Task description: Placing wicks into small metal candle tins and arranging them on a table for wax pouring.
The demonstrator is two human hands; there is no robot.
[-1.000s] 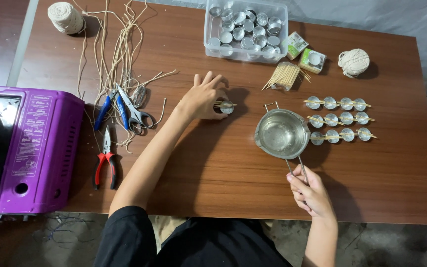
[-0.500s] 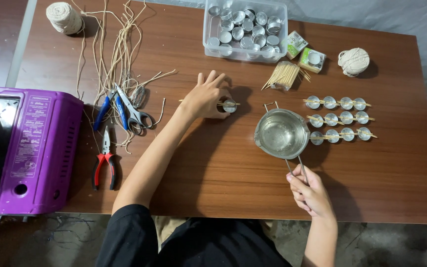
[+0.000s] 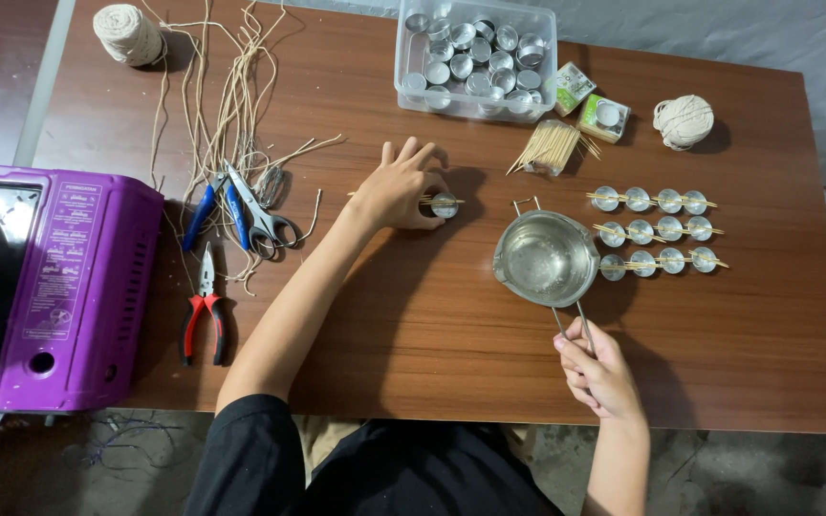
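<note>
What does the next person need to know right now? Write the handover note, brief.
Left hand rests on a small metal cup with a stick across its top, mid-table.
Right hand grips the wire handle of the small metal pot, which holds clear liquid.
Done: twelve cups with sticks sit in three rows right of the pot.
Left: more empty cups lie in the clear plastic box; loose sticks lie near it.

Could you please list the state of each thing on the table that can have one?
Left hand: fingers resting on a small metal cup with a stick across it.
Right hand: gripping the handle of the metal pot.
Metal pot: upright, holding clear liquid.
Plastic box: lidless, filled with empty cups.
Red pliers: shut.
Scissors: shut.
</note>
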